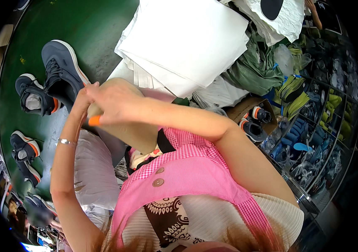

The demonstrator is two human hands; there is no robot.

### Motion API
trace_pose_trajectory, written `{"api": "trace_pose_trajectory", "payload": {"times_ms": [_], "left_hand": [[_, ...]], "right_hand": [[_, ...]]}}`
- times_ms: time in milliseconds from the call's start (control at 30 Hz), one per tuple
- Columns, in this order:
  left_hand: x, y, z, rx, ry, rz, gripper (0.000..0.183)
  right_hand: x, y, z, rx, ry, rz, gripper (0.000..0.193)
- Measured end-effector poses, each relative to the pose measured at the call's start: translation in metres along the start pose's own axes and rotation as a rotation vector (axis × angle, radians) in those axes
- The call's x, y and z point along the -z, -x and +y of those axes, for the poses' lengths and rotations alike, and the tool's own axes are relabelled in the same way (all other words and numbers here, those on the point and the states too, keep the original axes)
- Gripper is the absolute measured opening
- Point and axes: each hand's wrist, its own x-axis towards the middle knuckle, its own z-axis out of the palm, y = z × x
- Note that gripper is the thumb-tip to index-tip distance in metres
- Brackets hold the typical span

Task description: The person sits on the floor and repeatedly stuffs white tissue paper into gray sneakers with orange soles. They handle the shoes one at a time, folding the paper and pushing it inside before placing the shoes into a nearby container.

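Observation:
My left hand (82, 101) and my right hand (115, 104) meet just beside the heel of a dark grey-blue sneaker (59, 59) with a white sole. The fingers of both look closed together; what is between them, if anything, is hidden. Some motion blur softens the right hand. An orange piece (94, 120) shows at the right thumb, perhaps a finger cover. Left of that sneaker lies its like, a second sneaker (26, 90) with an orange heel, with paper inside. My tan-coloured leg (132, 134) is under the right forearm.
The shoes rest on a green table (91, 25). White paper sheets (183, 42) are stacked ahead, with a green plastic bag (252, 69) on their right. More sneakers (24, 147) stand near left. A cardboard box (239, 110) holds shoes; a rack (313, 185) of bagged parts is right.

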Motion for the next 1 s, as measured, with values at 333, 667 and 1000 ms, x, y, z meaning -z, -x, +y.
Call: {"api": "trace_pose_trajectory", "payload": {"times_ms": [333, 667, 1000], "left_hand": [[-0.035, 0.062, 0.039, -0.433, 0.183, -0.141, 0.054], [-0.072, 0.100, 0.069, -0.173, 0.618, -0.043, 0.052], [-0.105, 0.115, 0.078, -0.240, 0.644, -0.048, 0.046]], "right_hand": [[0.048, 0.006, 0.020, -0.371, -0.570, 0.134, 0.030], [0.103, 0.044, 0.188, -0.104, 0.530, 0.469, 0.030], [0.124, 0.037, 0.213, -0.431, -0.260, 0.588, 0.010]]}}
